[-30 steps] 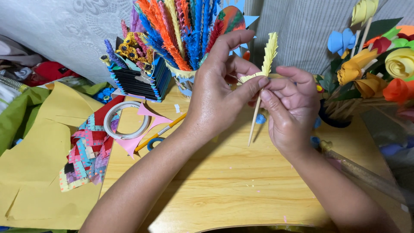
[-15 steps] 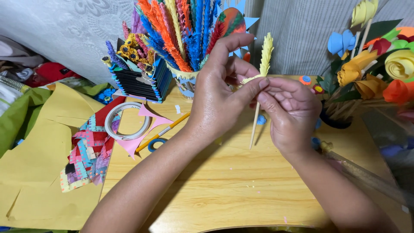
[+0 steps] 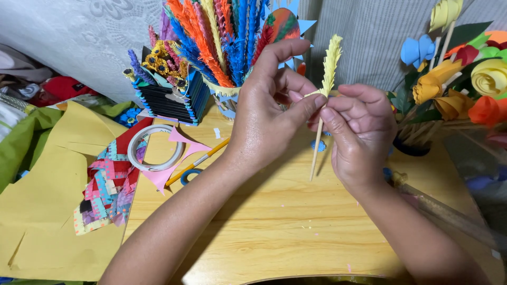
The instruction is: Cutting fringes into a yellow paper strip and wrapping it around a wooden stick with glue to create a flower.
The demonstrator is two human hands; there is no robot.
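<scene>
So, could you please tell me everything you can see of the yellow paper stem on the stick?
The yellow paper stem is a fringed, feather-like strip of pale yellow paper wound onto a thin wooden stick. It stands nearly upright above the wooden table, leaning slightly right. The left hand and right hand pinch it just below the fringe; the stick's bare lower end hangs free.

A thin pale wooden stick stands nearly upright above the middle of the wooden surface, leaning slightly to the right at its top. Its upper part carries a yellow paper frond, narrow and finely fringed along both edges, tapering to a tip at the far end. The bare lower end of the stick hangs free, clear of the surface. The stick's middle is hidden between pinching fingertips.
</scene>
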